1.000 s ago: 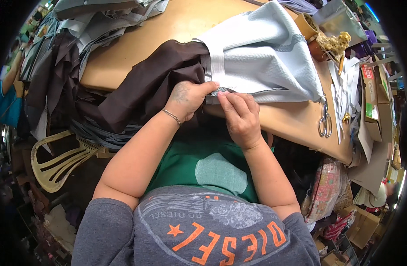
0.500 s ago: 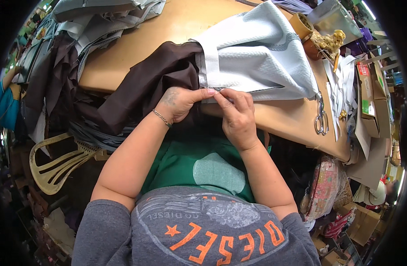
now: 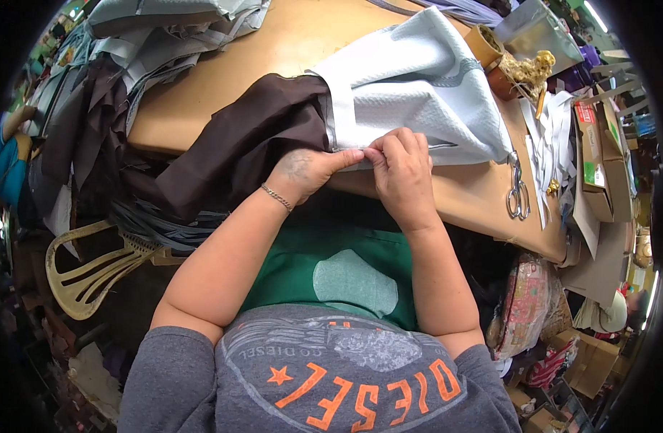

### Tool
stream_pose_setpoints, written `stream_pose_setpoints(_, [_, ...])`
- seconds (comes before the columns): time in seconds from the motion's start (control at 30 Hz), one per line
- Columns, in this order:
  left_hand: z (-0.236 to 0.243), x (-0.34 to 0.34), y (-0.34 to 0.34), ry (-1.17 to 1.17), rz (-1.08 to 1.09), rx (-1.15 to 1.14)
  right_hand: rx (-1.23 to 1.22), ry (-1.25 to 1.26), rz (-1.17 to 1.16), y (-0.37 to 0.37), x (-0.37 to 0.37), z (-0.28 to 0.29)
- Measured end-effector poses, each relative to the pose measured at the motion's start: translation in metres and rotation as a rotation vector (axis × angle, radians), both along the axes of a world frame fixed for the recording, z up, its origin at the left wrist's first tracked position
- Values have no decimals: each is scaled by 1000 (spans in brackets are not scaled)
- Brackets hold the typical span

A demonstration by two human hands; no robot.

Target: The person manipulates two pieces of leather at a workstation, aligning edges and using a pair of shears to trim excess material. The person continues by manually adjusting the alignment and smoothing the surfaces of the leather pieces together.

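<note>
A light grey quilted fabric piece (image 3: 447, 101) lies on the tan padded tabletop (image 3: 194, 108), joined to dark brown cloth (image 3: 245, 123) with a white strap (image 3: 340, 97) across their join. My left hand (image 3: 303, 173) grips the lower edge of the join, thumb laid along the seam. My right hand (image 3: 404, 177) pinches the grey fabric's edge just right of that thumb, by a long narrow slit or seam. Scissors (image 3: 517, 195) lie by the grey piece's right corner.
Fabric piles (image 3: 147, 40) sit at back left, brown and tan containers (image 3: 483, 47) at back right. White strips (image 3: 548, 137) and cardboard (image 3: 595, 159) lie at right. A plastic chair (image 3: 82, 260) is lower left. A co-worker's arm (image 3: 14, 137) shows at far left.
My right hand has shifted a little to the right along the seam and turned with fingers more curled. My left thumb now reaches further right along the edge.
</note>
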State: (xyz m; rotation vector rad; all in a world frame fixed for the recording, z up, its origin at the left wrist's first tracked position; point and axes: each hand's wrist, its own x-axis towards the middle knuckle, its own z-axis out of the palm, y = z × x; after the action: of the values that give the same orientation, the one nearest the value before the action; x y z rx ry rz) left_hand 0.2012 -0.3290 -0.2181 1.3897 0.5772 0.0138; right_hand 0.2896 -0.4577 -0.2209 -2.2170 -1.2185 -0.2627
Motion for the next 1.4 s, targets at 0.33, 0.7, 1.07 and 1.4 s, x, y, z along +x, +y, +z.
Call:
stream_pose_setpoints(0.33, [-42, 5, 8, -290, -88, 313, 151, 134, 100, 0, 10, -12])
stream_pose_setpoints(0.7, [-17, -1, 8, -171, -91, -163, 185, 380, 161, 0, 24, -16])
stream_pose_setpoints(1.07, [-32, 7, 4, -149, -257, 225, 215, 329, 150, -8, 26, -25])
stream_pose_setpoints(1.4, [-16, -15, 17, -193, -186, -165, 239, 308, 145, -8, 24, -26])
